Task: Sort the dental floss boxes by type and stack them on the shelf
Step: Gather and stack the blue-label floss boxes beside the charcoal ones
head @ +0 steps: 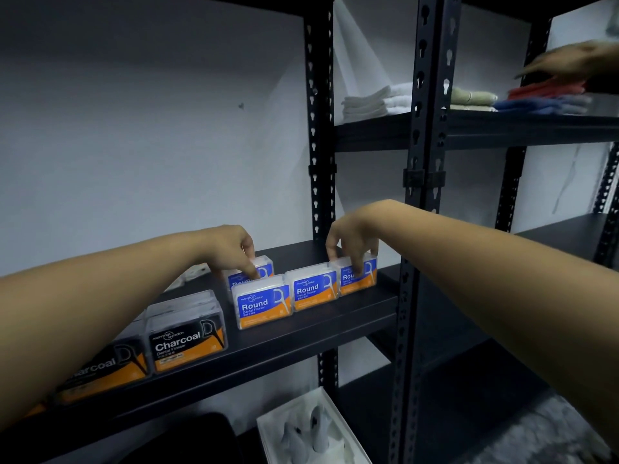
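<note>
Head view: a dark metal shelf [335, 316] carries the floss boxes. At 7 o'clock stand 2 black Charcoal boxes [187, 336] side by side, the left one partly behind the left forearm. Toward 6 o'clock are 4 blue Round boxes: front-left box [263, 304], middle box [313, 289], right box [358, 274], and a rear box [259, 267] behind the front-left one. The left hand [231, 251] reaches down with fingers pinched on top of the rear box. The right hand [351, 239] grips the right box from above, fingers closed over its top and front. At 2 o'clock, folded towels [378, 100] lie on a higher shelf, where another person's hand [569, 60] reaches in.
</note>
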Available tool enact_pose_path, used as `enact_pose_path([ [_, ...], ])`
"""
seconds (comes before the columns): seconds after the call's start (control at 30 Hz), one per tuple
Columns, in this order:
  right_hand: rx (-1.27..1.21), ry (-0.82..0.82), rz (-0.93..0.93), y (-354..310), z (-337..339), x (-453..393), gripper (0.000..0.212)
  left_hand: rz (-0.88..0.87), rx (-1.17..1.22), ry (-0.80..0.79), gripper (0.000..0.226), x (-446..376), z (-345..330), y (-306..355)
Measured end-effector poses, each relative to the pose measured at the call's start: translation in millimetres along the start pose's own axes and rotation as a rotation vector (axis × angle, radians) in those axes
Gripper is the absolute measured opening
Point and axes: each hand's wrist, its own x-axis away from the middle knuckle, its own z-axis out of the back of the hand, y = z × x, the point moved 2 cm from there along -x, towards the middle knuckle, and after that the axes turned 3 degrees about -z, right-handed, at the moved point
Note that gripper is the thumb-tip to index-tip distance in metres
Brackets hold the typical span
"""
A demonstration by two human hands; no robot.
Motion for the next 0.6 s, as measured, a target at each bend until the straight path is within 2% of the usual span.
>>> enact_pose_path([
  [0.17, -0.012, 0.004, 0.01, -3, 0, 0, 0.049, -0.01, 0.008, 0.01, 0.032, -1, -2, -4],
  [0.27, -0.164, 0.027, 0.032, -11, 7, 10, 0.048, -0.026, 0.022, 0.015, 0.032, 0, -3, -6],
  [0.4, -0.348, 0.357, 0.162, -25, 13, 19, 0.035, 0.0, 0.099, 0.019, 0.036, 3, -1, -8],
  [0.5, -0.378, 0.479, 0.173, -40, -7, 15, 0.05, 0.02, 0.141, -0.014, 0.038, 7, -2, -16],
  [0.6, -0.32, 0.443, 0.124, -52, -32, 6, 0.076, 0.006, 0.168, -0.014, 0.032, 11, -3, -24],
])
